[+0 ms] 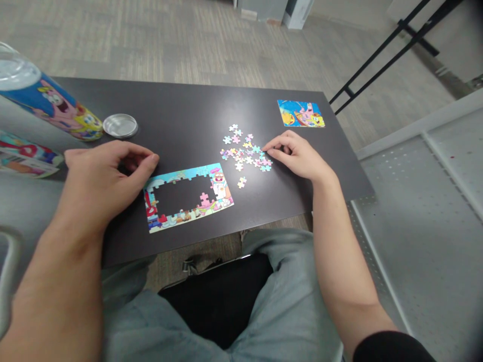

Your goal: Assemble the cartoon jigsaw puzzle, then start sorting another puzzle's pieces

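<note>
My left hand [109,173] is curled, thumb and forefinger together, at the upper left corner of a jigsaw puzzle border [188,217]; whether anything is between the fingertips is hidden. The border is joined into a rectangle with a dark open middle, and a pink piece [204,199] sits inside its lower right. At the right edge of a pile of loose puzzle pieces [239,153], my right hand [296,155] has its fingers pinched on a light blue puzzle piece [262,154]. One loose piece [242,182] lies apart, below the pile.
A picture card [301,114] lies at the table's far right. Toward the left are a round clear lid [120,125] and a tall cartoon-printed can [56,105]. The dark table [169,110] ends close to my lap, and a black metal frame [377,50] stands beyond its right edge.
</note>
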Demonstrator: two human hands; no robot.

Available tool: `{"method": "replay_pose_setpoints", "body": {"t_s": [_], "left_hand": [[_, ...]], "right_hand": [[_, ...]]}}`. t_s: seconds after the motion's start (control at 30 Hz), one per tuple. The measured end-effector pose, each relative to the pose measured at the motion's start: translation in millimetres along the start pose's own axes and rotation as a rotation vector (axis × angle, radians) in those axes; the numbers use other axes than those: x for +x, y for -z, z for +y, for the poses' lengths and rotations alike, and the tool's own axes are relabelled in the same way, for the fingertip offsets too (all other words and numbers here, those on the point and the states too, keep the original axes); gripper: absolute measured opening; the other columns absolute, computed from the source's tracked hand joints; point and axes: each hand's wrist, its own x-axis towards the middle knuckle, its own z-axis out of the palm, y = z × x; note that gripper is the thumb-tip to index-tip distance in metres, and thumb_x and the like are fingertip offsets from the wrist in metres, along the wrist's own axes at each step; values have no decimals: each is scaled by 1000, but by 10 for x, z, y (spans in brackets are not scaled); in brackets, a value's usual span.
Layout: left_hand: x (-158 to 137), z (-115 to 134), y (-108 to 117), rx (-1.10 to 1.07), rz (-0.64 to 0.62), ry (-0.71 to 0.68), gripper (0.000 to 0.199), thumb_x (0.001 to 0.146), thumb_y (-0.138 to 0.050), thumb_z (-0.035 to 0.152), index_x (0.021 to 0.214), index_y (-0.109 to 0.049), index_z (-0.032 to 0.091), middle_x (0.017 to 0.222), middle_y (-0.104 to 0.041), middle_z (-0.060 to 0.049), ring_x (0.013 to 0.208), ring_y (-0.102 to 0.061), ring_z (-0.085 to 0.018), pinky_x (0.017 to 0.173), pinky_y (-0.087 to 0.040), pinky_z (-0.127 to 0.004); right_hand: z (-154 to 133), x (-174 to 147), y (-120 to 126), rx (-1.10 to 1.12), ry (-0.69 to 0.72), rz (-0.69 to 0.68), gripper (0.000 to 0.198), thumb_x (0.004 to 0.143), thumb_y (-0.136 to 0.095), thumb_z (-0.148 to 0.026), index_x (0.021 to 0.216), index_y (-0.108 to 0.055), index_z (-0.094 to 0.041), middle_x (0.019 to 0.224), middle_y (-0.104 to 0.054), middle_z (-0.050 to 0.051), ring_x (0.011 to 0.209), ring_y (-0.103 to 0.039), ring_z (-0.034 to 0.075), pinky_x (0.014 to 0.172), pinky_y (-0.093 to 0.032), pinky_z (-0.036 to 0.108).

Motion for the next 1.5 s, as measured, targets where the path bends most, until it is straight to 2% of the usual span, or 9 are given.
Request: {"method": "replay_pose_setpoints", "body": {"t_s": [0.13,0.23,0.43,0.63,0.73,0.87,1.1,1.3,1.5], "left_hand": [[6,29,12,-5,5,-3,55,111,-59,65,112,-92,21,95,-87,-9,81,-77,-30,103,-56,-48],[3,41,25,-7,-9,3,56,111,-59,66,113,-92,20,95,-87,-9,79,-77,-29,103,-56,-48],[-11,32,13,6,-1,-9,52,109,-60,65,109,-91,23,94,-86,-8,77,-75,-30,103,-56,-50],[-13,37,16,-10,2,2,52,111,-61,64,112,-91,22,95,-86,-8,77,-73,-28,102,-56,-48],[-13,27,18,0,-7,1,53,110,-60,65,110,-91,22,93,-86,-8,73,-71,-28,101,-54,-50],[-7,37,16,-3,-8,-2,56,109,-59,67,109,-91,22,93,-86,-10,72,-71,-29,99,-53,-51],[-15,70,1,-5,-11,-4,54,108,-59,64,109,-92,21,96,-88,-9,74,-72,-28,107,-55,-52],[-21,82,5,-31,16,1,51,110,-61,64,108,-91,22,94,-86,-6,79,-75,-27,110,-57,-48],[-22,67,12,-24,-13,-15,52,110,-60,62,109,-92,21,94,-86,-7,77,-72,-25,101,-55,-45]], "right_hand": [[37,-21,-3,32,25,-13,22,111,-81,-36,122,-101,-37,109,-69,6,91,-58,25,99,-59,47],[53,-24,-8,51,47,-29,23,113,-80,-36,124,-100,-37,110,-68,7,97,-62,27,103,-59,48],[56,-12,-5,40,-12,-8,24,111,-79,-37,125,-97,-32,112,-77,5,87,-59,23,92,-57,44],[78,-30,57,132,-48,-31,25,109,-79,-44,124,-93,-30,117,-85,6,94,-69,25,94,-57,46],[102,-62,118,210,-99,-49,32,103,-86,-50,127,-90,-30,111,-85,5,93,-69,25,89,-57,44],[110,-93,157,220,-111,-54,41,94,-95,-49,129,-89,-28,107,-83,4,87,-64,23,84,-57,42],[13,-87,100,162,-67,-26,35,95,-94,-49,124,-90,-28,115,-81,5,79,-57,19,81,-54,41],[-139,-203,229,124,-95,-99,37,88,-107,-54,108,-89,-29,111,-78,5,84,-63,22,81,-57,43],[-198,-209,197,122,-80,-115,43,83,-112,-52,112,-89,-30,120,-82,8,92,-68,25,86,-61,46]]}}
